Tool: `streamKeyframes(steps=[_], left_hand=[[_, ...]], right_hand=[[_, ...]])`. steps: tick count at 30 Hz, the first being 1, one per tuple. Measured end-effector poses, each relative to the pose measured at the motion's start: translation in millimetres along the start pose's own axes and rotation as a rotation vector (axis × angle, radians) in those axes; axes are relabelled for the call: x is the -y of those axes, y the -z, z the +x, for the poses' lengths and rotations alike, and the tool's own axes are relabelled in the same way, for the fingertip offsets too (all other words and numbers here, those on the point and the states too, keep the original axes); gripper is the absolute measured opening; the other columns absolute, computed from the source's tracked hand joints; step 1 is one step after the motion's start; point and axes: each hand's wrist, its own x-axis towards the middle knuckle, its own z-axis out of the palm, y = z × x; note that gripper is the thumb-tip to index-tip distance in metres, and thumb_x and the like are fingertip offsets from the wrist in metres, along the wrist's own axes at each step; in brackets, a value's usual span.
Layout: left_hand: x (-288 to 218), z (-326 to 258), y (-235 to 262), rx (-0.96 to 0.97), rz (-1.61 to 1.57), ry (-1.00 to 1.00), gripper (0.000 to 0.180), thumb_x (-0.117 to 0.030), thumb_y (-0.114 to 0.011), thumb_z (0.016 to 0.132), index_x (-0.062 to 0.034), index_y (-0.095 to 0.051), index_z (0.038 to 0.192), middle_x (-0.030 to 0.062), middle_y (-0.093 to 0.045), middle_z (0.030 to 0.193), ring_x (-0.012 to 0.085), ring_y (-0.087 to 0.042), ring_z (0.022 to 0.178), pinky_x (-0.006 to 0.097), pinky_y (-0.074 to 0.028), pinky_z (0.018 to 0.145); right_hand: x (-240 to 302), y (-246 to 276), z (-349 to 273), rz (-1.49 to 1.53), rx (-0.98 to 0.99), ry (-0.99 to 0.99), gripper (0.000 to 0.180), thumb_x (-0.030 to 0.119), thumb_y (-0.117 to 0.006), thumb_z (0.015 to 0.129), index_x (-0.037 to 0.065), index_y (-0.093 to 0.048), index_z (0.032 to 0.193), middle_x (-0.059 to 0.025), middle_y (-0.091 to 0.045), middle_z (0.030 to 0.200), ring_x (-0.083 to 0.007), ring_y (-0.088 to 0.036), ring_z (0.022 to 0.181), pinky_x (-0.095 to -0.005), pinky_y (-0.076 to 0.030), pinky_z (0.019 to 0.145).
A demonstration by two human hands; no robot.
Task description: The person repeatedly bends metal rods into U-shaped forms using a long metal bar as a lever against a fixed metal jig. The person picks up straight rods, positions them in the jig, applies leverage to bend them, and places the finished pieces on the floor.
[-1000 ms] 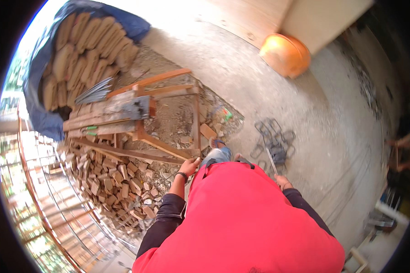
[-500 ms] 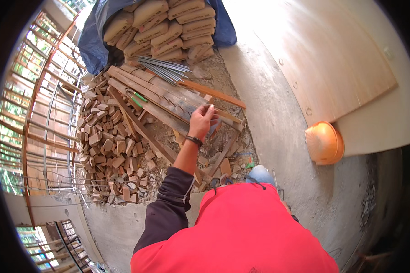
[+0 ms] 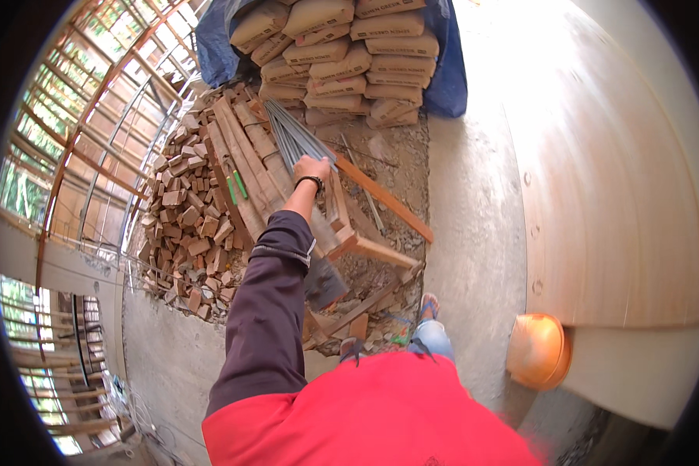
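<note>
My left hand (image 3: 312,168), in a dark sleeve with a bracelet at the wrist, reaches forward to the near ends of a bundle of thin grey metal rods (image 3: 289,133). Its fingers are curled closed over the rod ends, and their tips are partly hidden. The bundle lies on long wooden planks (image 3: 241,147), fanned out a little. To the left of the hand, a green-handled tool (image 3: 236,188), apparently pliers, rests on the planks. My right hand is out of view.
Broken bricks (image 3: 186,225) are heaped to the left. Stacked paper sacks (image 3: 326,54) stand behind under a blue tarp (image 3: 449,66). A reddish timber (image 3: 384,198) slants to the right. An orange bucket (image 3: 537,351) stands by a plywood sheet (image 3: 613,233).
My left hand has gone from above the near planks, fingers pinched, forward to the rods, and is closed on their near ends. The whole view has shifted and turned.
</note>
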Motion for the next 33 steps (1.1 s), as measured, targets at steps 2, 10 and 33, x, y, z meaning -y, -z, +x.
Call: streamKeyframes(steps=[2, 10, 33], left_hand=[[-13, 19, -8, 0.017, 0.094, 0.136, 0.042, -0.036, -0.061, 0.089, 0.0040, -0.064, 0.102, 0.0202, -0.067, 0.106, 0.0343, -0.067, 0.093, 0.043, -0.056, 0.082], [-36, 67, -35, 0.029, 0.391, 0.363, 0.026, -0.023, -0.067, 0.087, 0.0014, -0.066, 0.094, 0.0152, -0.069, 0.093, 0.0280, -0.070, 0.081, 0.039, -0.059, 0.064], [30, -333, 2, 0.688, -1.335, 0.158, 0.039, 0.005, -0.063, 0.085, -0.0059, -0.037, 0.112, 0.0095, -0.059, 0.090, 0.0242, -0.068, 0.076, 0.038, -0.061, 0.063]], right_hand=[[23, 46, -2, 0.157, 0.025, -0.172, 0.038, 0.042, -0.053, 0.093, 0.008, -0.056, 0.075, -0.0061, -0.049, 0.059, -0.0217, -0.044, 0.045, -0.0364, -0.031, 0.041], [71, 173, 22, 0.460, 0.055, -0.453, 0.039, 0.038, -0.059, 0.092, 0.014, -0.047, 0.064, 0.0008, -0.039, 0.048, -0.0145, -0.037, 0.034, -0.0318, -0.025, 0.033], [160, 163, 69, 0.257, 0.157, -0.148, 0.038, 0.038, -0.058, 0.093, 0.016, -0.045, 0.065, 0.0028, -0.036, 0.048, -0.0146, -0.035, 0.035, -0.0327, -0.026, 0.033]])
